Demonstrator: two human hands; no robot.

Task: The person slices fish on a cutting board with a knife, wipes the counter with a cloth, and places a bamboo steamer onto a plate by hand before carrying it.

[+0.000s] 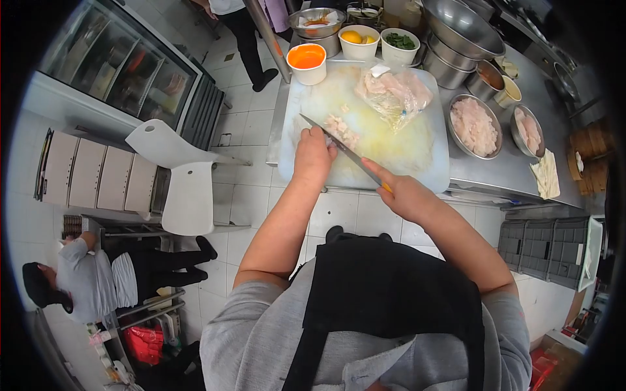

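Observation:
My right hand (404,193) is closed around the yellow handle of a kitchen knife (352,155). The blade slants up and left across a white cutting board (391,173), its tip just beyond my other hand. My left hand (314,155) has its fingers curled down against the board beside the blade; what lies beneath them is mostly hidden. Small diced pieces of pale raw meat (342,130) lie along the far side of the blade. Farther back on the board rests a clear plastic bag (394,98) with pale raw meat in it.
An orange-filled tub (307,64), a tub of lemons (358,43) and a tub of greens (400,47) line the back. Metal bowls of meat (475,126) (528,130) and a folded cloth (546,174) sit right. A white chair (186,189) and another person (98,280) are left.

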